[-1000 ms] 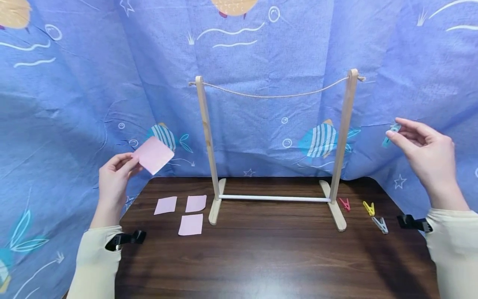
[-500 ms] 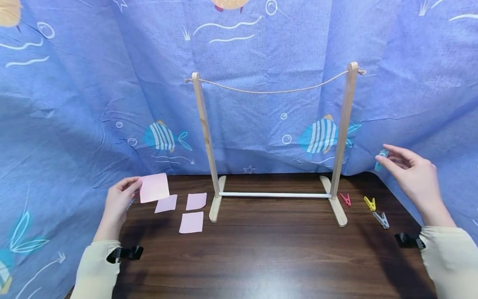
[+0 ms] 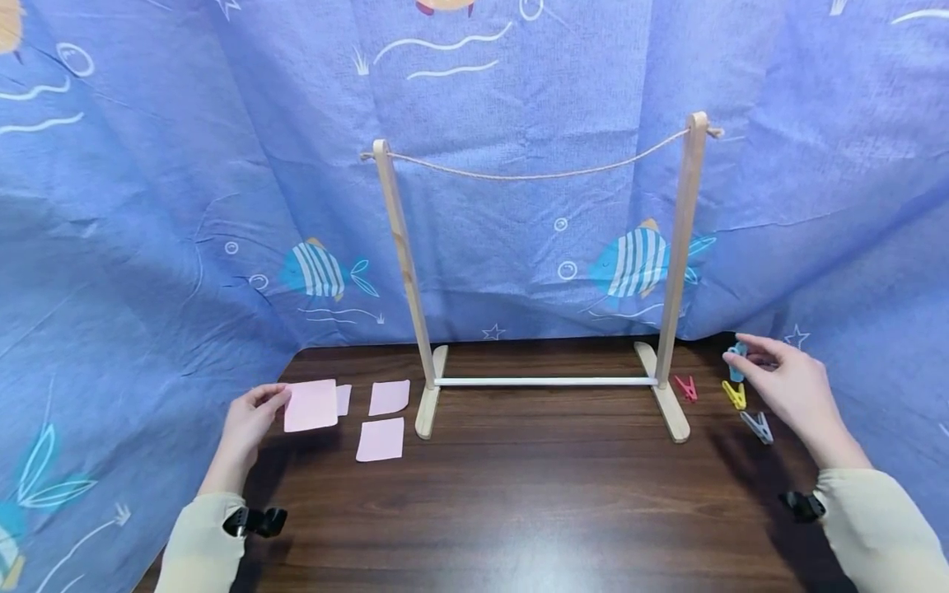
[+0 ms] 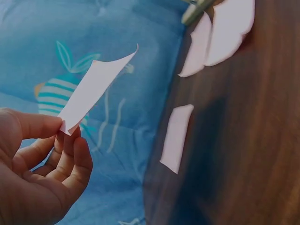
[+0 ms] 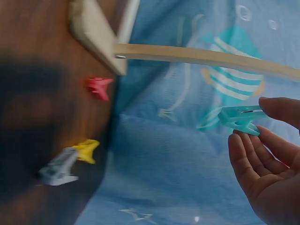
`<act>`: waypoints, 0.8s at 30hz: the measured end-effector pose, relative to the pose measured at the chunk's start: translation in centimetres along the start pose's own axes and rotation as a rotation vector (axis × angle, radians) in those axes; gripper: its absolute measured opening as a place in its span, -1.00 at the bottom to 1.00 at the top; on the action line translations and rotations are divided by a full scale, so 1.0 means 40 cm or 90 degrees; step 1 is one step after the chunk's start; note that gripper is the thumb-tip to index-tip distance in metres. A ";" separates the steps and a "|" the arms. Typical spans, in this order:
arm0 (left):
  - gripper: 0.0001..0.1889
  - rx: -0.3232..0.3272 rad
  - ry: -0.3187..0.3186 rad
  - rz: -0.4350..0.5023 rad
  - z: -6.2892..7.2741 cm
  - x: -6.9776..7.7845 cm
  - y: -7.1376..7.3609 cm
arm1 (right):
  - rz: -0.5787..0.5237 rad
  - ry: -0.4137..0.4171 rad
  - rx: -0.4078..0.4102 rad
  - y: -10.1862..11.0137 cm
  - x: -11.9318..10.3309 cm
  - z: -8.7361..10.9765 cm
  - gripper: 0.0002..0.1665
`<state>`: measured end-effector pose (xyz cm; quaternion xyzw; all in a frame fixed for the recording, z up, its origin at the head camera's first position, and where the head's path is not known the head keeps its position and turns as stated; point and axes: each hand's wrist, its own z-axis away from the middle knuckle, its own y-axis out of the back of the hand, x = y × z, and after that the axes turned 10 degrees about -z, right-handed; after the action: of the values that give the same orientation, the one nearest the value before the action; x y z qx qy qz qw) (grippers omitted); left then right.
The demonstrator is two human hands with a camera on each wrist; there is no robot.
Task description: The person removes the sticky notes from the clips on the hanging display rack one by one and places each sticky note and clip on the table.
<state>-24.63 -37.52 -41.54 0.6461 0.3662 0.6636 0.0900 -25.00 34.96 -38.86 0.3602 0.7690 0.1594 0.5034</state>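
My left hand (image 3: 248, 424) pinches a pink square of paper (image 3: 310, 405) by its edge, above the table's left side. In the left wrist view the paper (image 4: 96, 89) curves a little between thumb and fingers. Three more pink papers lie beyond it: one partly hidden paper (image 3: 343, 400), a back one (image 3: 389, 398) and a front one (image 3: 381, 440). On the right, my right hand (image 3: 789, 387) pinches a teal clothespin (image 5: 239, 118) between thumb and fingers. Below it on the table lie a red clothespin (image 3: 686, 389), a yellow clothespin (image 3: 734, 394) and a grey clothespin (image 3: 757, 427).
A wooden frame (image 3: 681, 247) stands mid-table, with a sagging string (image 3: 534, 176) tied between its post tops and a white rod (image 3: 544, 381) joining its feet. Behind the dark wooden table (image 3: 519, 494) hangs a blue curtain (image 3: 504, 272) with fish prints.
Both hands have come down toward the table, the left with the pink paper and the right with the teal clothespin. The right hand also shifted left. The head view tilted slightly.
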 end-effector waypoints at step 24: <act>-0.57 -0.107 0.010 -0.015 -0.010 -0.103 -0.044 | 0.104 -0.083 -0.248 -0.060 0.132 0.057 -0.34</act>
<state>-25.01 -38.84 -45.83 0.6268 0.3179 0.6956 0.1491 -25.15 36.80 -44.81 0.3265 0.6580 0.3217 0.5974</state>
